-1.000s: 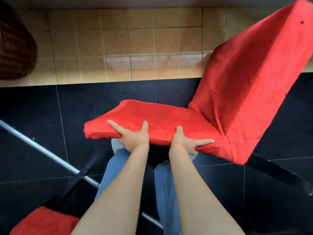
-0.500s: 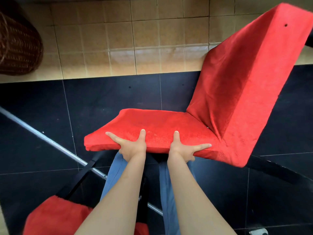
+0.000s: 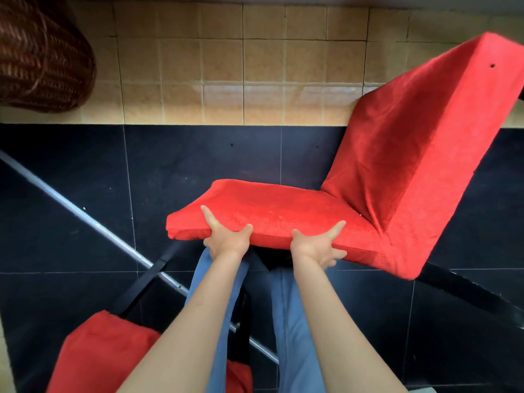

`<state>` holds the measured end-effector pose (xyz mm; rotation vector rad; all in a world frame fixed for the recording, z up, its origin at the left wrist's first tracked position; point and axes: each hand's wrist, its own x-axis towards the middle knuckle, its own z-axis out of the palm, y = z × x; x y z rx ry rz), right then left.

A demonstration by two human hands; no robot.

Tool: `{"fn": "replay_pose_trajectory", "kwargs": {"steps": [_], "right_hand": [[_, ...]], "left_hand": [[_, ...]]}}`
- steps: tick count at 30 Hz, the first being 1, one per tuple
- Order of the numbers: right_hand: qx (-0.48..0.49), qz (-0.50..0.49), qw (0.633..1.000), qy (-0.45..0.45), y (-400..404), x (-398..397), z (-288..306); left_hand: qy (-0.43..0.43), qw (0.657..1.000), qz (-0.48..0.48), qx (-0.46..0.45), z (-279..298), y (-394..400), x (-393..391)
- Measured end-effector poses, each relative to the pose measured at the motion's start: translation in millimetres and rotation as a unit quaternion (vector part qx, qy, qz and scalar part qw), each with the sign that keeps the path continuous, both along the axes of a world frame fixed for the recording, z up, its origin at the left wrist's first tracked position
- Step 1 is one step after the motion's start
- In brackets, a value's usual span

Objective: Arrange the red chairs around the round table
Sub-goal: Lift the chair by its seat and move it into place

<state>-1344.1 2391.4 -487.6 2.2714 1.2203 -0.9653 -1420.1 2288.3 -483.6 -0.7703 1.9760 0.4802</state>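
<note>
Red chair (image 3: 283,214) shifted right, hands gripping (both)

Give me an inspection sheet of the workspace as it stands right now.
Surface: black tiled floor, tan tiled band beyond it.
Job's things: red fabric-covered chair, seen from its side, backrest to the right; second red-covered chair at lower left, partly in view. Round table: not identifiable.
Clutter: brown woven wicker basket at upper left.
Grippers: left hand and right hand both grip the near edge of the seat, thumbs on top.
Cables: nothing seen.
Surroundings: silver metal bar runs diagonally; black frame pieces; the person's blue trousers.
</note>
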Motion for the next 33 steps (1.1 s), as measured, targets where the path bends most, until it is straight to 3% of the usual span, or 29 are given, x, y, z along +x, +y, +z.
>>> {"fn": "replay_pose_trajectory", "kwargs": {"steps": [4, 7, 11, 14, 18, 23, 29, 33], "right_hand": [[0.002, 0.106, 0.994, 0.003, -14.2, -6.6, 3.6], [-0.015, 0.241, 0.97, -0.015, -25.3, -11.7, 5.7], [-0.067, 0.457, 0.887, -0.018, -39.4, -22.2, 0.0], [-0.089, 0.565, 0.82, -0.006, -41.9, -29.9, -9.2], [-0.083, 0.646, 0.759, 0.009, -37.4, -31.7, -19.0], [-0.067, 0.701, 0.71, 0.033, -34.0, -30.2, -29.7], [-0.047, 0.726, 0.685, 0.047, -35.8, -29.4, -35.5], [-0.042, 0.736, 0.673, 0.053, -39.1, -34.0, -39.1]], "left_hand": [[-0.029, 0.989, -0.148, -0.002, 9.2, -43.9, -26.3], [-0.036, 0.972, -0.232, -0.015, 12.5, -67.9, -42.5], [-0.053, 0.916, -0.387, -0.095, 10.1, -83.2, -54.5], [0.002, 0.857, -0.498, -0.131, 1.8, -91.9, -57.4], [0.092, 0.868, -0.487, -0.044, -17.4, -105.6, -59.5], [0.151, 0.911, -0.357, 0.143, -36.5, -123.2, -54.3], [0.211, 0.901, -0.333, 0.182, -44.7, -124.2, -45.7], [0.198, 0.893, -0.358, 0.19, -46.9, -126.3, -49.5]]}}
